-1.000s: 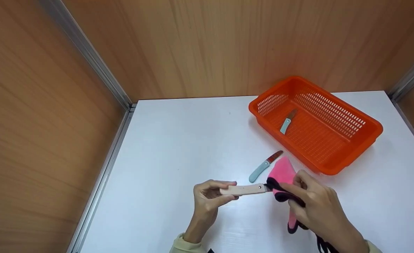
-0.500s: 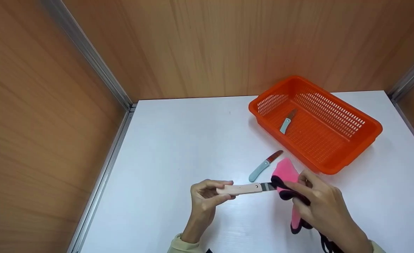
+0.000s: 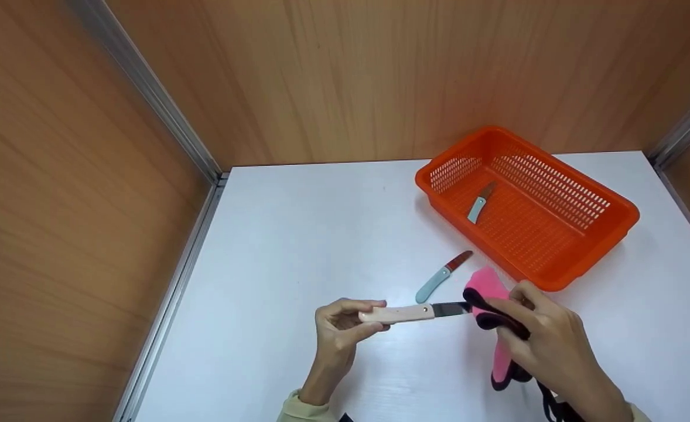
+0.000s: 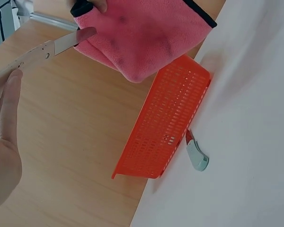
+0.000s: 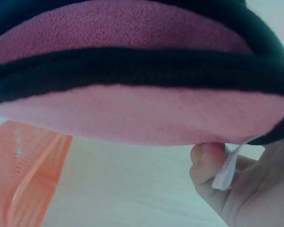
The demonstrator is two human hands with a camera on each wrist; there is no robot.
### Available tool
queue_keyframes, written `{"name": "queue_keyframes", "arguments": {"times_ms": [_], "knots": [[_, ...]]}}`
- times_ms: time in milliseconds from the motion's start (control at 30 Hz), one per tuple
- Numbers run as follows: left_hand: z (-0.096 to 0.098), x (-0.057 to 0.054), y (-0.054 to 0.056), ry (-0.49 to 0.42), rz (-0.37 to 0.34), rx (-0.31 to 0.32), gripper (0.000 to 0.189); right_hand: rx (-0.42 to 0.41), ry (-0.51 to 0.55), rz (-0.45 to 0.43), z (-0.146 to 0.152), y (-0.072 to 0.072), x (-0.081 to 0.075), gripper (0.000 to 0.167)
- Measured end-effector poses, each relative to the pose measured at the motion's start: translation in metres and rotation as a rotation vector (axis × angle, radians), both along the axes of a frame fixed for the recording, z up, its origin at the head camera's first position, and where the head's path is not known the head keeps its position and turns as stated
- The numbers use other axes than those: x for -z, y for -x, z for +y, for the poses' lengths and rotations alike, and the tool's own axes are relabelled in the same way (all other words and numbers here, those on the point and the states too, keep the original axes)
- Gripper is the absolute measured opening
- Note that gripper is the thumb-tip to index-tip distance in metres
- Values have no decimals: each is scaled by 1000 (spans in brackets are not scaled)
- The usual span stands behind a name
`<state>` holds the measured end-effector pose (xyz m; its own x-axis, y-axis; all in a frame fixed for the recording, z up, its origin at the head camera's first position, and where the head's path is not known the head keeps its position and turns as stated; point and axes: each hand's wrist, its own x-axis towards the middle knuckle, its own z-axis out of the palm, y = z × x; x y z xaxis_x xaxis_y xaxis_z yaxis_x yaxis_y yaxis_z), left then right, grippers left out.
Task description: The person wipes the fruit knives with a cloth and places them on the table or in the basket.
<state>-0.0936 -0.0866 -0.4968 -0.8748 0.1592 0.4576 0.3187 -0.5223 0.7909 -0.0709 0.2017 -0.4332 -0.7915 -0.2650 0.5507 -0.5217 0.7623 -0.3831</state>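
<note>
My left hand (image 3: 336, 335) holds a knife by its cream handle (image 3: 396, 314), thumb below and fingers above. The blade (image 3: 447, 309) points right, its grey length bare up to the tip. At that tip my right hand (image 3: 547, 334) pinches a folded pink cloth (image 3: 488, 283) with dark edging. Dark smudges mark the pink cloth (image 4: 137, 35) in the left wrist view, where the blade end (image 4: 87, 34) overlaps it. The cloth (image 5: 118, 116) fills most of the right wrist view, with a white tag (image 5: 226, 172) hanging near the fingers.
An orange-red basket (image 3: 573, 264) stands at the back right, with a light-blue-handled knife (image 3: 477, 209) inside. Another knife (image 3: 433, 285) with a light blue handle and reddish blade lies in front of the basket. Wooden panels (image 3: 333, 82) border the white table (image 3: 298, 234).
My right hand and the cloth have moved right along the knife, baring more of the blade. My left hand has shifted slightly left with the handle.
</note>
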Motion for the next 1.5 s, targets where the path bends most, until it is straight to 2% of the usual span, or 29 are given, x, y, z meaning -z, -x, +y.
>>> {"name": "queue_keyframes", "arguments": {"times_ms": [167, 367, 533, 833, 1067, 1233, 1500], "knots": [[-1, 0, 0, 17, -15, -13, 20, 18, 6, 38, 6, -1, -3, 41], [-2, 3, 1, 8, 10, -13, 24, 58, 6, 44, 10, -2, -11, 49], [-2, 5, 1, 13, 24, -12, 24, 56, 33, 67, 10, -2, -15, 49], [1, 7, 1, 15, -1, -3, 21, 14, 79, 96, 3, -1, -15, 46], [4, 8, 0, 56, -56, -19, 21, -33, 87, 117, -4, 0, -16, 47], [5, 7, -1, 73, -44, -33, 21, -79, 95, 120, -11, 1, -16, 45], [9, 6, -1, 30, -34, -16, 20, -124, 43, 104, -26, -1, -14, 45]]}}
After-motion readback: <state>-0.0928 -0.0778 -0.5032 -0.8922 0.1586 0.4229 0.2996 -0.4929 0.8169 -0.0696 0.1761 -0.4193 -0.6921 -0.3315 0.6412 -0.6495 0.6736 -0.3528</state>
